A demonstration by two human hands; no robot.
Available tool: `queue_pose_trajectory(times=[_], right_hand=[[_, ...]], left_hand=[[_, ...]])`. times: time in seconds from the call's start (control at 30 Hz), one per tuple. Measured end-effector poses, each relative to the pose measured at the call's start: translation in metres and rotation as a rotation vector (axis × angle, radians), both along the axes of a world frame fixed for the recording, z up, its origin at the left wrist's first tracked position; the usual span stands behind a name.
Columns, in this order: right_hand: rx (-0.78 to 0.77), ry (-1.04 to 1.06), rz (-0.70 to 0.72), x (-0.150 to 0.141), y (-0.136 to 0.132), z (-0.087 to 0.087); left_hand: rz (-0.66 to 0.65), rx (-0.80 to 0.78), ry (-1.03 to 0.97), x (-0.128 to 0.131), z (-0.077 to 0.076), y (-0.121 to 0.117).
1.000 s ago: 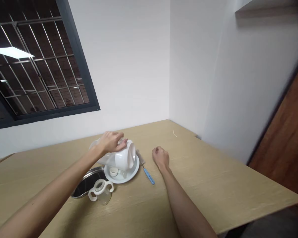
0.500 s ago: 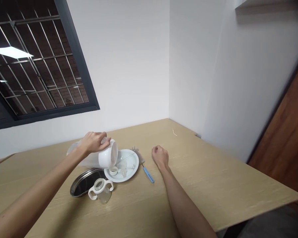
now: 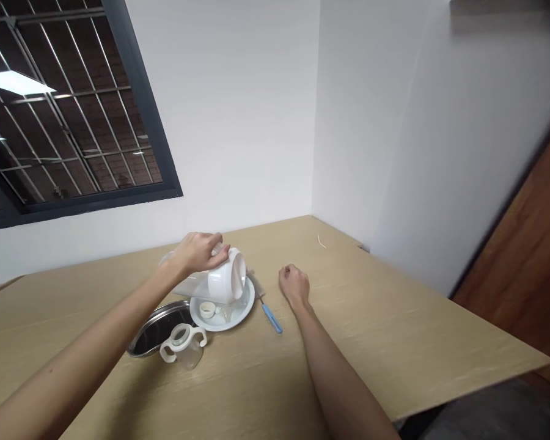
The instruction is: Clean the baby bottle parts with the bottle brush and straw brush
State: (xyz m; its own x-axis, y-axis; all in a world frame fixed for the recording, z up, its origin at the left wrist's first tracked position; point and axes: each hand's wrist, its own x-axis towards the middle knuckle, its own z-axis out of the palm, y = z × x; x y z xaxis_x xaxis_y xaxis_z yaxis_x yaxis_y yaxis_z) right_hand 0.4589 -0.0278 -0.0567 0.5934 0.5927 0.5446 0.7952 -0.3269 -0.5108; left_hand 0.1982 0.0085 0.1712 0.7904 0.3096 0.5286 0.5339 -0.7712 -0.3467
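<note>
My left hand (image 3: 198, 252) is wrapped round a white plastic jug (image 3: 215, 281), which is tipped on its side with its mouth over a white plate (image 3: 245, 308). On the plate lie a small white ring (image 3: 206, 309) and clear plastic parts. My right hand (image 3: 294, 285) rests on the wooden table (image 3: 394, 342) as a closed fist, to the right of a blue-handled brush (image 3: 268, 311). A clear bottle with white handles (image 3: 181, 345) lies in front of the plate.
A steel dish (image 3: 158, 327) sits left of the plate, partly under it. Walls meet in a corner behind the table, with a barred window at left and a wooden door at right. The table's near right edge drops off.
The jug in my left hand swung left off the plate, then came back right over it. My right fist stayed put.
</note>
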Motion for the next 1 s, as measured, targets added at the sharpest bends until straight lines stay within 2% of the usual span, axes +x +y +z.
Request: queue_pose_trajectory(times=[0.1,0.27,0.37,0.47,0.57,0.73,0.87,1.0], right_hand=[[0.0,-0.002,-0.003,0.001,0.001,-0.001],[0.01,-0.001,0.002,0.001,0.002,-0.003],[0.014,0.004,0.009,0.001,0.002,-0.003],[0.014,0.007,0.012,0.001,0.001,-0.002],[0.012,0.007,0.013,0.0,0.0,0.0],[0.002,0.003,0.013,0.0,0.0,0.001],[-0.006,0.003,0.011,0.0,0.0,0.0],[-0.008,0.007,0.005,0.001,0.001,-0.002]], left_hand=[[0.044,-0.01,-0.001,-0.006,0.0,0.008],[0.144,-0.002,0.039,-0.036,0.003,0.022],[0.181,0.022,0.074,-0.052,0.005,0.02],[0.167,0.012,0.074,-0.058,0.007,0.012],[0.105,-0.033,0.06,-0.051,0.006,0.004],[0.043,-0.086,0.048,-0.022,0.004,-0.003],[0.055,-0.072,0.077,-0.003,0.007,-0.001],[0.087,-0.079,0.116,-0.002,0.013,0.01]])
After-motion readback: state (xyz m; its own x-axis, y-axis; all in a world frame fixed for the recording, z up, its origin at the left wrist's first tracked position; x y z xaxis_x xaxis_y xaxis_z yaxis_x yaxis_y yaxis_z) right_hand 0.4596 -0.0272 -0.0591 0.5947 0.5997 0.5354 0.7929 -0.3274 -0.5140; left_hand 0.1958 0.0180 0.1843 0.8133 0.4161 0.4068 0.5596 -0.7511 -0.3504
